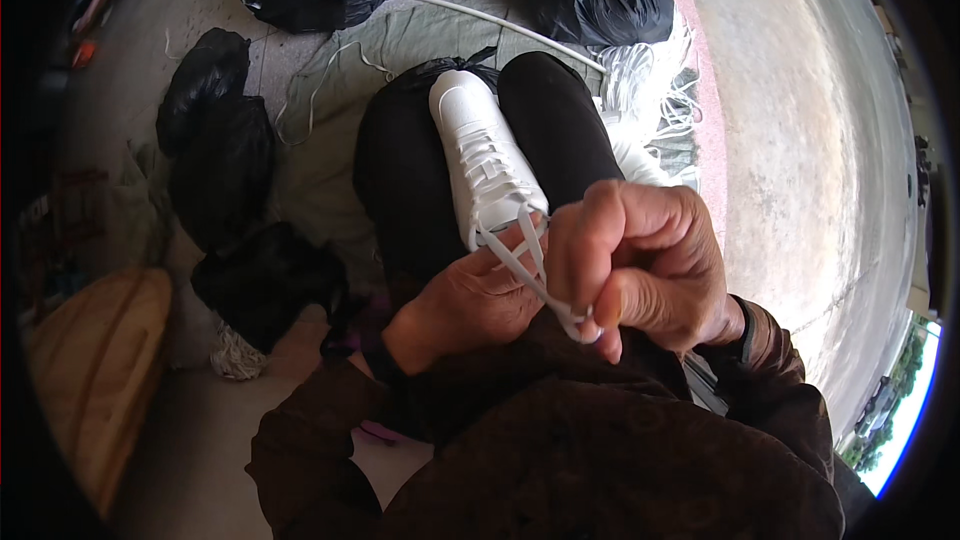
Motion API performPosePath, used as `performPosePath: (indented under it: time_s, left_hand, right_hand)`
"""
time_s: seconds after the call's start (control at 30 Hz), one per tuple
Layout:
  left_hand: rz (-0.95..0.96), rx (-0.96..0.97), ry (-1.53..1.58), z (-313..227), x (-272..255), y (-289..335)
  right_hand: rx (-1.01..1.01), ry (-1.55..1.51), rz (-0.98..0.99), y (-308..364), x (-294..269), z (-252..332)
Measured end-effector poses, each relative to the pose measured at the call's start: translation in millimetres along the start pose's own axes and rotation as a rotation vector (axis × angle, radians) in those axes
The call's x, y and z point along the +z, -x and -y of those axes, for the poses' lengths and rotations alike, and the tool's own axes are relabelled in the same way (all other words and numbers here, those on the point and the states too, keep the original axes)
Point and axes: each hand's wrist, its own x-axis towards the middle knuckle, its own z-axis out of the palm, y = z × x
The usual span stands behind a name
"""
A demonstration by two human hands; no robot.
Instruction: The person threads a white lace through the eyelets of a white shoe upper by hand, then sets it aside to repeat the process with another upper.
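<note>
A white shoe (pixel 468 110) lies between two black-clad legs (pixel 555 120), just beyond the left hand (pixel 465 305), which grips its heel end. The right hand (pixel 655 260) pinches its lace (pixel 515 265). Beyond the right hand spills a bundle of white cords (pixel 633 80); left of the left hand sit black plastic bags (pixel 222 170), contents hidden.

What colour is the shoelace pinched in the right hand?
The shoelace is white, like the shoe; the head view shows it best.
</note>
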Motion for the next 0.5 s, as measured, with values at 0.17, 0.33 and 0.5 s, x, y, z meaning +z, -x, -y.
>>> performPosePath:
  time_s: [0.17,0.33,0.5]
  left_hand:
    - [-0.05,0.318,-1.544,5.4,-51.1,-8.0]
    - [-0.026,-0.642,-0.35,-25.0,-44.0,-5.0]
    - [-0.211,-0.362,0.589,1.9,-29.4,11.1]
  right_hand:
    - [0.012,0.421,-0.532,-13.2,-96.7,-64.1]
    - [-0.218,1.054,-0.139,19.9,-75.2,-105.0]
    - [-0.529,1.121,0.155,12.5,-68.9,-115.2]
